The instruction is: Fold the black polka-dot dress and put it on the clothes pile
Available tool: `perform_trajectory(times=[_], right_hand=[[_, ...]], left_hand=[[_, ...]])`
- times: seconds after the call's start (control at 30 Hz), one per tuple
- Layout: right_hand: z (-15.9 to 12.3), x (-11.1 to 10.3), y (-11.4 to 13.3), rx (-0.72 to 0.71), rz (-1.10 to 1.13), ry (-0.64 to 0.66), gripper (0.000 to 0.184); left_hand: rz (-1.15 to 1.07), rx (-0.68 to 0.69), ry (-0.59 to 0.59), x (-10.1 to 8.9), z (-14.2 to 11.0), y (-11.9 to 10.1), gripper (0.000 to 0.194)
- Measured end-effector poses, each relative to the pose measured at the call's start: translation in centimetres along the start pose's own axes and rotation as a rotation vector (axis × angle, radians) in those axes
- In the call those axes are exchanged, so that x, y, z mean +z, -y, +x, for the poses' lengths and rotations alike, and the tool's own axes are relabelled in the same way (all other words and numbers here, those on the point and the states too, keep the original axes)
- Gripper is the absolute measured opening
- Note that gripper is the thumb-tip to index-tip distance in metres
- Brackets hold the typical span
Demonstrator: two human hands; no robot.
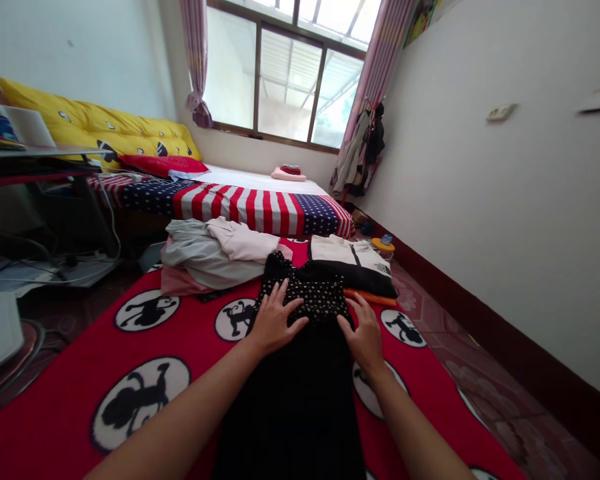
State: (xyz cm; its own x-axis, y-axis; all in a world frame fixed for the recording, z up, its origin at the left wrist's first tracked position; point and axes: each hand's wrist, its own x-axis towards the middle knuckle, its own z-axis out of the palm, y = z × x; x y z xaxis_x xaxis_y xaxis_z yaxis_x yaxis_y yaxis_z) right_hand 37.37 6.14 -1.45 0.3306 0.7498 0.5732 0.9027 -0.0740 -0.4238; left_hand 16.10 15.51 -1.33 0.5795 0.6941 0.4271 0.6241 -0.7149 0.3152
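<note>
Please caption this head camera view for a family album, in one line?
Left hand and right hand rest on a black dotted garment atop a red printed rug, near folded clothes.

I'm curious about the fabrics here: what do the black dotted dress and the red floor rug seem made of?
The black dress looks like a light woven fabric, perhaps synthetic: its dotted bodice wrinkles softly under the left hand and right hand, and the skirt falls in fine pleats. The red rug seems a matte textile with printed-looking figures; its fibre cannot be told from here.
</note>
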Motion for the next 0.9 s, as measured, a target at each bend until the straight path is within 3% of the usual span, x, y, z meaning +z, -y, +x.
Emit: perform_trajectory(times=[0.07,0.13,0.23,0.3,0.4,0.5,0.6,0.7,0.8,0.9], right_hand=[[0.6,0.1,0.2,-0.1,0.07,0.048,0.046],[0.8,0.8,0.4,-0.137,0.078,0.201,0.047],[0.1,2.5,0.4,-0.084,0.037,0.44,0.057],[-0.6,3.1,0.4,-0.033,0.021,0.49,0.067],[-1.9,2.8,0.4,0.001,0.083,0.391,0.069],[-3.1,1.7,0.2,0.06,0.201,0.117,0.052],[-3.6,0.6,0.0,0.114,0.221,-0.02,0.036],[-2.7,0.2,0.1,0.097,0.111,0.04,0.032],[-1.0,0.2,0.9,0.099,-0.113,0.174,0.036],[0.5,0.4,1.7,0.07,-0.293,0.283,0.039]], left_hand=[[0.02,0.032,-0.019,0.0,0.2,0.0,0.049],[0.058,0.06,0.021,0.5,0.3,0.4,0.048],[0.114,0.07,0.077,1.5,0.3,1.2,0.051],[0.139,0.063,0.093,1.9,0.3,1.6,0.053],[0.136,0.04,0.11,1.5,-0.3,1.1,0.058],[0.049,0.002,0.039,0.5,-2.0,-0.6,0.062],[-0.148,-0.002,-0.022,-0.5,-4.4,-3.4,0.048],[-0.322,0.003,0.065,-0.6,-6.6,-6.1,0.032],[-0.345,-0.008,0.129,-0.2,-7.7,-7.6,0.027],[-0.364,-0.065,0.041,-0.3,-7.4,-7.2,0.033]])
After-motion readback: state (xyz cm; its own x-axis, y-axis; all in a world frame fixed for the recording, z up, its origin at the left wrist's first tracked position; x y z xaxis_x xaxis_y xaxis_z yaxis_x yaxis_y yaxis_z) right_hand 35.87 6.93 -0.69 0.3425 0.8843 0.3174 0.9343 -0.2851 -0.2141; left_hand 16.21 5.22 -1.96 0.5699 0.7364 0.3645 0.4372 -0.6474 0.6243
